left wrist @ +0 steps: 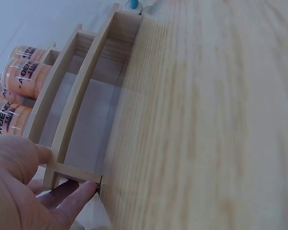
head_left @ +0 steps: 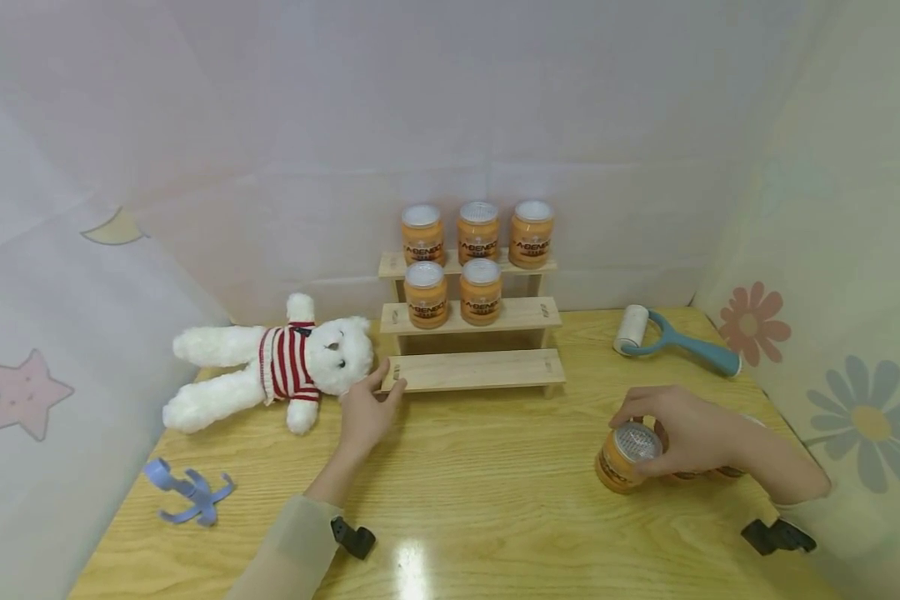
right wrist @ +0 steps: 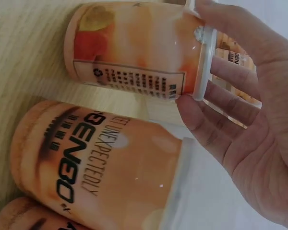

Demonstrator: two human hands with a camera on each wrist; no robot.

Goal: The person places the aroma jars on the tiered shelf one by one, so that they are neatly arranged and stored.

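Observation:
My right hand (head_left: pixel 678 429) grips an orange jar (head_left: pixel 617 468) by its silver lid, thumb on one side and fingers on the other. In the right wrist view, the held jar (right wrist: pixel 129 52) shows its back label, and a second jar (right wrist: pixel 96 158) stands close beside it. At the left end of a three-step wooden rack (head_left: pixel 480 369), my left hand (head_left: pixel 363 417) holds the lowest step. In the left wrist view its thumb (left wrist: pixel 41 155) lies against the step and its fingers (left wrist: pixel 79 201) are around the end leg. Several matching jars (head_left: pixel 480 292) stand on the two upper steps.
Left of the rack lies a white plush bear (head_left: pixel 292 358) in a striped sweater, with a blue clawed stand (head_left: pixel 195 496) nearer me. A blue-handled lint roller (head_left: pixel 682 340) lies at the back right. More jars (head_left: pixel 727 472) are partly hidden behind my right hand.

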